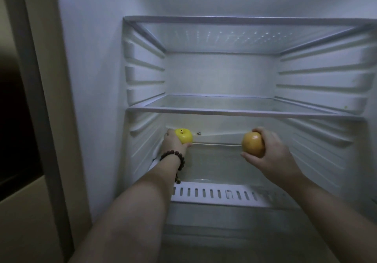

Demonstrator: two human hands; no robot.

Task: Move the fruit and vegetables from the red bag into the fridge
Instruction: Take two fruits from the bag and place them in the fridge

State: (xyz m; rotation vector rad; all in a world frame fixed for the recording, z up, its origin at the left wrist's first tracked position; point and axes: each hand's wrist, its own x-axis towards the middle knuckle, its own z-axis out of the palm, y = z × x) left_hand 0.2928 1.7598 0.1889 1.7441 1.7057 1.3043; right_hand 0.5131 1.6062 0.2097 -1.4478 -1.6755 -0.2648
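Both my arms reach into the open fridge. My left hand, with a dark bead bracelet on the wrist, grips a yellow apple at the back left of the lower glass shelf, close to the left wall. My right hand holds an orange fruit in the air above the right half of that same shelf. The red bag is out of view.
Two glass shelves sit above the hands, both bare. A white slotted front strip edges the lower shelf, over a drawer below. Ribbed side walls close in left and right. The fridge door frame stands at the left.
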